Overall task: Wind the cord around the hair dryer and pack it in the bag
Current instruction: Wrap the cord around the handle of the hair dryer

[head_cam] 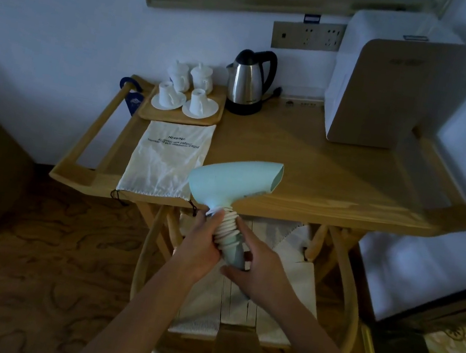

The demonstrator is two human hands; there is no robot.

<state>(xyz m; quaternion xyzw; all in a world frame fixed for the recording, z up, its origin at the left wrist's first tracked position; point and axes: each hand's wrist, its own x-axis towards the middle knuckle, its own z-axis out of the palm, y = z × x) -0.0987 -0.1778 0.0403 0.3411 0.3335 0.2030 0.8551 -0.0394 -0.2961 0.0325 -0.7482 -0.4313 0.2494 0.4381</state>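
- Over the near edge of the wooden table (334,175), I hold the pale blue hair dryer (231,180) in the air, barrel up and pointing right, handle slanting down toward me.
- Left hand (200,248): fingers curled round the upper handle, over the white cord (227,225), which lies in close coils around the handle from just under the barrel to about half-way down.
- Right hand (259,269): wrapped about the bare lower end of the handle, thumb side facing me; whether it also pinches a loose cord end, I cannot tell, as that part is hidden behind the handle.
- The two hands sit close together on the handle, left above, right below.
- White drawstring bag (166,161): flat on the table to the left of the dryer, mouth toward me at the table edge, dark drawstrings hanging over; not touched by either hand.
- Print on the bag reads upside down from my side; top line "UNISKIN"; the smaller lines beneath are too blurred to read.
- Behind the bag: a wooden tray (180,117) with white cups (185,87); beside it a steel kettle (246,82); at the right a white appliance (389,79), its label unreadable.
- Under the table edge: a chair with a woven seat (236,310).
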